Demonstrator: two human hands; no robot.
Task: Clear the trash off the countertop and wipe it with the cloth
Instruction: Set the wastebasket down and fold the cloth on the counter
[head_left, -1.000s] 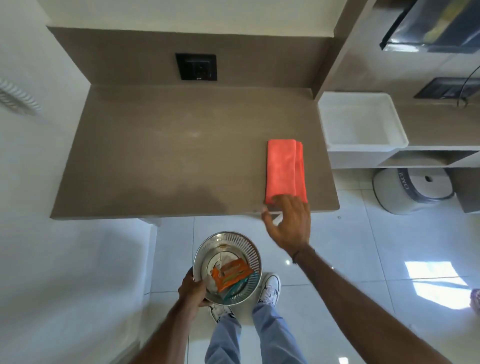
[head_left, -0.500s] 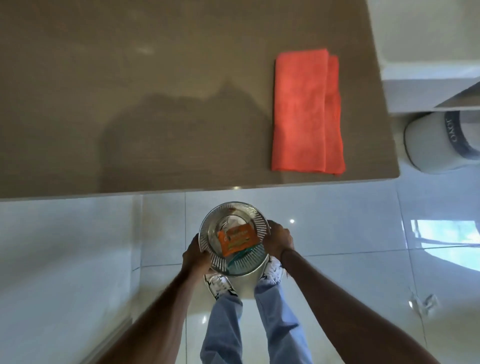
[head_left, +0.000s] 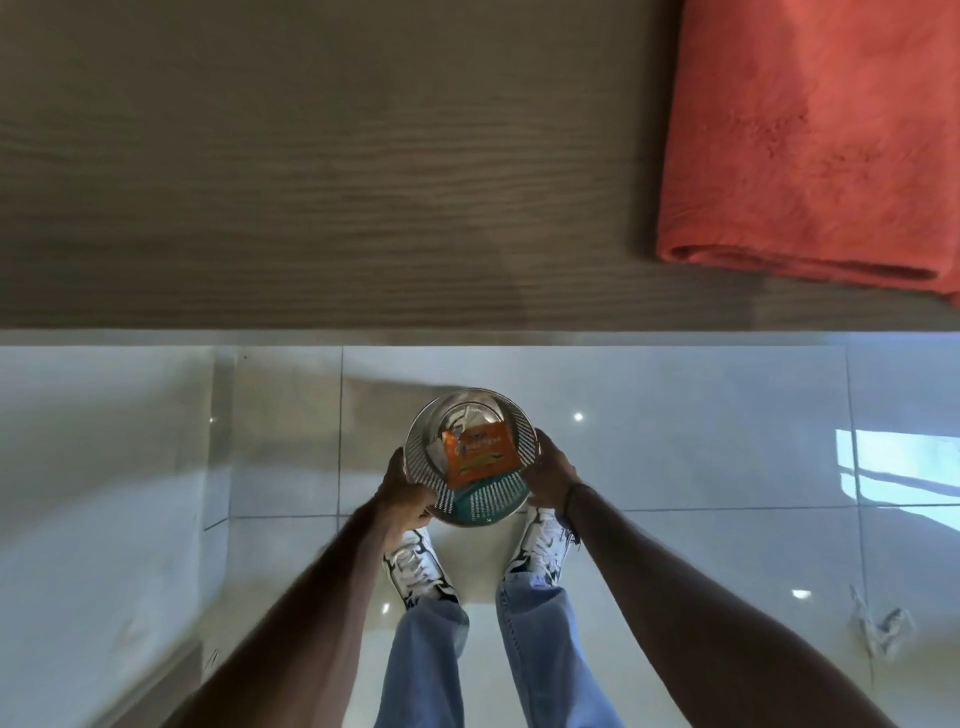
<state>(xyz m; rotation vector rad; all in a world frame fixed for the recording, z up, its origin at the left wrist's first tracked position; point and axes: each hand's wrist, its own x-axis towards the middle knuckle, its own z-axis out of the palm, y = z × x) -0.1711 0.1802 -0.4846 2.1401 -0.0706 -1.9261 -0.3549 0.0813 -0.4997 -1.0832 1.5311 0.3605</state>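
1. Step in hand: trash disposal, tail end. Both hands hold a perforated metal bin (head_left: 470, 457) low over the tiled floor (head_left: 675, 467), between the person's shoes, just in front of the countertop (head_left: 311, 156) edge.
2. Left hand (head_left: 408, 491): fingers curled and clamped on the bin's left rim. Right hand (head_left: 550, 475): fingers wrapped on the right rim, also clamped.
3. Trash location: an orange wrapper (head_left: 480, 454) lies inside the bin on top, with a teal packet and something pale under it (can't identify those).
4. The visible stretch of countertop is bare of trash, so I'd judge the clearing half done.
5. Cloth (head_left: 810, 140): orange-red, folded, lying flat at the right of the countertop near the front edge, untouched and well apart from both hands.
6. Next move probably needs: set the bin down, release both hands, reach up right for the cloth, then wipe.
7. Writing: the wrapper has printed lettering, too small and blurred to read. No other labels visible.
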